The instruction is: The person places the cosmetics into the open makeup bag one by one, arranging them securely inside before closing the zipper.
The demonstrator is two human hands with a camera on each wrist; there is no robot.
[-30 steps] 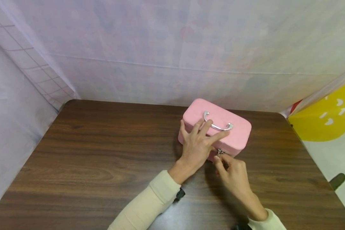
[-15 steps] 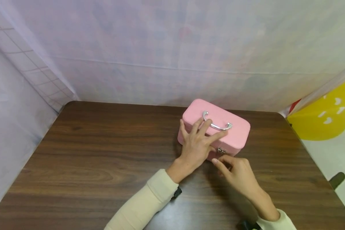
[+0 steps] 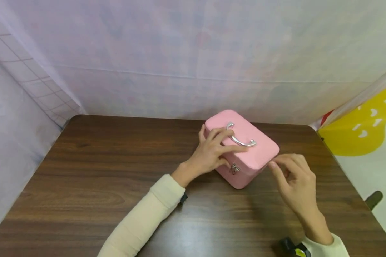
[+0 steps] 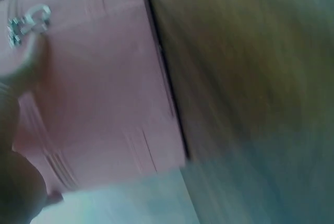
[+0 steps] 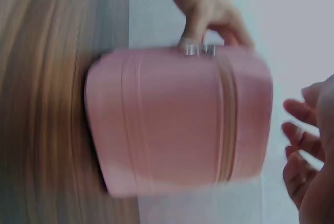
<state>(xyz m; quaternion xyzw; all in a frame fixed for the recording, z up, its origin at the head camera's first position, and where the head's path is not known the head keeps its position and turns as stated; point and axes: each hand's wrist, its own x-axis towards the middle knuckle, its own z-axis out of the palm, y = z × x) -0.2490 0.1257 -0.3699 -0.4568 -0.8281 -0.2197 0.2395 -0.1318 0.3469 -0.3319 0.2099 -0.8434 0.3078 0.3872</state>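
Note:
A pink zip-up cosmetic case (image 3: 251, 134) with a curved silver handle (image 3: 238, 142) on its lid stands at the back right of the table. My left hand (image 3: 201, 155) grips its near left part, fingers over the lid and thumb low on the front. Beside that thumb hang the metal zipper pulls (image 3: 234, 169), larger in the left wrist view (image 4: 28, 24). My right hand (image 3: 297, 184) is by the case's right corner, fingers loosely bent. In the right wrist view those fingers (image 5: 298, 169) stand apart from the case and hold nothing.
The brown wooden table (image 3: 115, 171) extends left and toward the front. A pale cloth curtain (image 3: 148, 71) hangs right behind the case. To the right, past the table edge, is a surface with a yellow pattern (image 3: 357, 132).
The case has turned on the table, its right end swinging nearer, while my left hand stays on it. My right hand has left the front zipper pulls and moved right and back to the corner.

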